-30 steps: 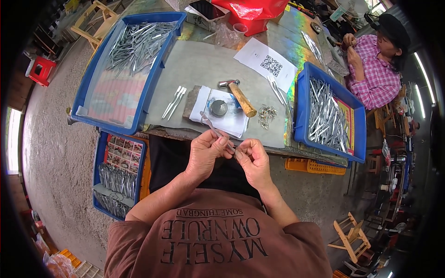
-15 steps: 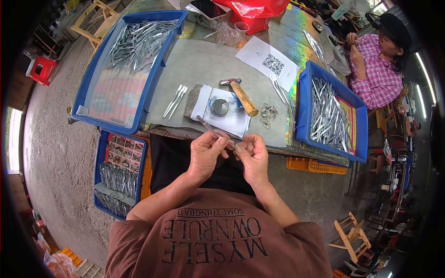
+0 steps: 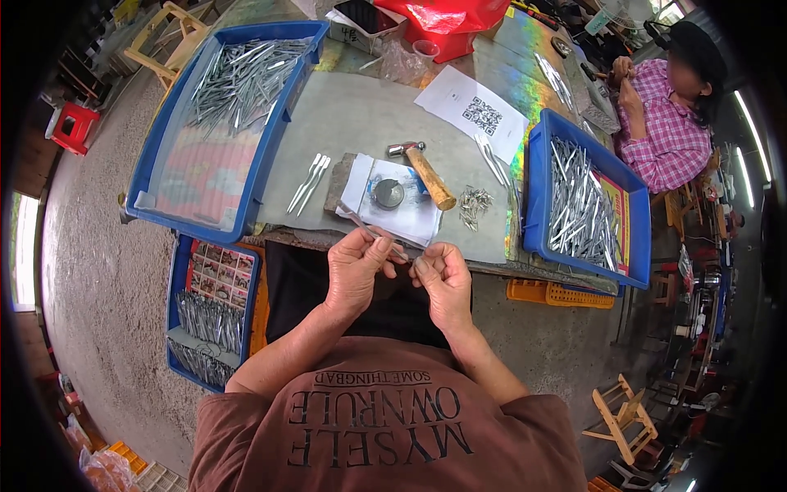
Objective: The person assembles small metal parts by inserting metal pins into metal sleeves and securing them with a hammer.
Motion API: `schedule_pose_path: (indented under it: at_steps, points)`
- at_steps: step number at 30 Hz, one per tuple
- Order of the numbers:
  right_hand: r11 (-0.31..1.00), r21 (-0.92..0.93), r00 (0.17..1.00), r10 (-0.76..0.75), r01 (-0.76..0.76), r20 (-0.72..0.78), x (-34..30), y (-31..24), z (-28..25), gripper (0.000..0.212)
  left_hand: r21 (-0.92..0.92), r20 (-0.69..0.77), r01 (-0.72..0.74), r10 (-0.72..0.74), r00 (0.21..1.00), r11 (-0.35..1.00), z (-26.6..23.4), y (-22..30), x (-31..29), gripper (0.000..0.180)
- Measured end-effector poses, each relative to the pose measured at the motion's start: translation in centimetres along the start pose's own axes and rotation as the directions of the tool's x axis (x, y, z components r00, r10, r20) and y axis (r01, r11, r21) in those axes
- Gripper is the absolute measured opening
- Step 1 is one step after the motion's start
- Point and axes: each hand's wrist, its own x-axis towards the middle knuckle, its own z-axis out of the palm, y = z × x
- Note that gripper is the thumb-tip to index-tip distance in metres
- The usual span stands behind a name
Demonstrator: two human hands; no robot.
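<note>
Just off the table's front edge, my left hand (image 3: pixel 357 272) is closed on a slim grey metal strip (image 3: pixel 354 216), whose far end points up and left over the papers. My right hand (image 3: pixel 444 287) is pinched close beside the strip's near end; whatever lies between its fingertips is too small to make out. Beyond my hands, a round dark metal block (image 3: pixel 388 192) rests on white papers (image 3: pixel 357 190). A ball-peen hammer (image 3: pixel 429 176) with a wooden handle lies to its right, beside a small heap of tiny metal pins (image 3: pixel 474 205).
A blue tray (image 3: pixel 270 176) of metal strips stands at left, another blue tray (image 3: pixel 537 197) at right. Several shaped strips (image 3: pixel 309 184) lie left of the papers. A printed sheet (image 3: pixel 447 97) and a red bag (image 3: pixel 451 29) are farther back. A co-worker (image 3: pixel 668 123) sits at right.
Both hands have shifted slightly left, and the fingertips are a little farther apart. The left hand still grips the metal strip.
</note>
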Motion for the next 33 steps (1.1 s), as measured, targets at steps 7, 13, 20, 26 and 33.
schedule_pose_path:
  at_steps: [7,13,20,26,33]
  points:
    - [0.993,-0.121,1.0,0.007,-0.007,0.003,-0.5,0.6,-0.5,0.011,0.101,-0.061,-0.117,0.123,0.99,0.988,-0.9,0.5,1.2,0.008]
    - [0.997,-0.081,0.999,-0.012,0.015,0.03,-0.4,1.0,-0.9,0.011,0.158,-0.027,-0.191,0.197,0.98,0.969,-1.4,1.1,2.4,0.007]
    - [0.991,-0.127,0.999,-0.03,0.035,0.037,-0.7,1.2,-1.4,0.011,0.225,-0.022,-0.237,0.248,0.969,0.945,-1.3,1.7,3.4,0.006]
    - [0.984,-0.17,0.998,-0.044,0.049,0.033,-0.9,0.9,-1.7,0.01,0.261,0.028,-0.277,0.279,0.96,0.925,-1.1,1.6,4.0,0.005]
    - [0.979,-0.195,0.998,-0.061,0.062,0.008,-1.0,0.8,-1.6,0.009,0.312,0.02,-0.295,0.305,0.952,0.903,-1.7,1.4,4.3,0.006]
